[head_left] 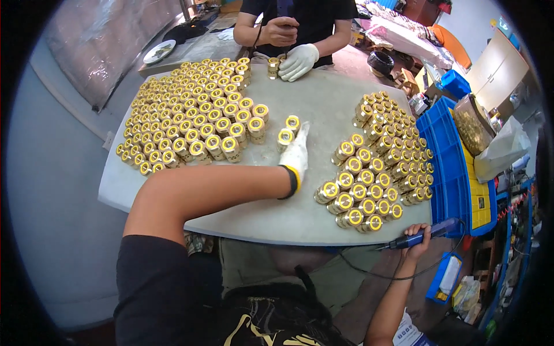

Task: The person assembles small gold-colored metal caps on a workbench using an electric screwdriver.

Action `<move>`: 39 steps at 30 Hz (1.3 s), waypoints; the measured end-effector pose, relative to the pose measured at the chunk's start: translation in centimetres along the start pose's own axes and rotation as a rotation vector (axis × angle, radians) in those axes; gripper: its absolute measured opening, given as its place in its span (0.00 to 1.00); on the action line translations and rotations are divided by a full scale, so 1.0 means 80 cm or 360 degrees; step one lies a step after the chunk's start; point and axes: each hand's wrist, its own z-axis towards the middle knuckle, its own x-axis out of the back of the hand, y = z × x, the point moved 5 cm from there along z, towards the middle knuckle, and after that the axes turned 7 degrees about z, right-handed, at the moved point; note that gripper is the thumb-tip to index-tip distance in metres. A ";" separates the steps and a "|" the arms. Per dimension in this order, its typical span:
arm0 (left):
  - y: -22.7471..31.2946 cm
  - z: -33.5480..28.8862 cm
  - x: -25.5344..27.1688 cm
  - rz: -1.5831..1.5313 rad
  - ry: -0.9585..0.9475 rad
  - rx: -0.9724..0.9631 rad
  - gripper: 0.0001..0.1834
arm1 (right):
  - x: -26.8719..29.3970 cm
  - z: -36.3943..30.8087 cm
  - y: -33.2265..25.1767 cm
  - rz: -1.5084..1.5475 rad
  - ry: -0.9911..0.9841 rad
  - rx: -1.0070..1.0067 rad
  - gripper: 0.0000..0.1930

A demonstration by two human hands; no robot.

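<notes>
My left hand [296, 154], in a white glove with a yellow and black cuff, lies at the middle of the grey table. Its visible fingers stretch away from me, right beside two short brass cylinders with yellow ring tops [285, 137]. The glove seems to touch the nearer one; the side of the hand behind them is hidden. Past the table's front right edge, my bare right hand [416, 239] is closed round a blue-purple electric screwdriver [443, 227] with a dark cord. The tool's thin tip points left.
Many similar cylinders [190, 115] stand packed at left on the table [259, 222]; another group [369, 184] stands at right. Across from me, a person's gloved hand [299, 61] holds a cylinder piece [273, 68]. Blue crates [447, 167] border the right side. A dark cord loops below the table edge.
</notes>
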 end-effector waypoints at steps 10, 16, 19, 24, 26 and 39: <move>-0.066 0.023 -0.044 -0.0812 0.0535 0.0462 0.39 | -0.018 -0.003 0.000 0.0026 0.0095 0.0005 0.12; -0.074 0.071 0.009 -0.2668 0.1082 -0.0454 0.74 | -0.016 0.003 0.003 -0.0014 0.0120 0.0021 0.12; -0.068 0.086 0.025 -0.2722 0.1182 -0.0705 0.71 | -0.016 -0.003 0.006 -0.0067 0.0163 0.0062 0.12; -0.063 0.062 0.024 -0.2835 0.1002 -0.0523 0.59 | -0.007 -0.007 0.001 -0.0027 0.0186 0.0031 0.13; -0.070 0.039 0.014 -0.2246 0.1172 -0.0264 0.51 | -0.007 -0.007 0.001 -0.0069 0.0145 0.0064 0.13; 0.023 0.047 0.010 0.0258 0.0140 0.0251 0.32 | -0.007 0.001 0.004 -0.0018 0.0031 0.0002 0.12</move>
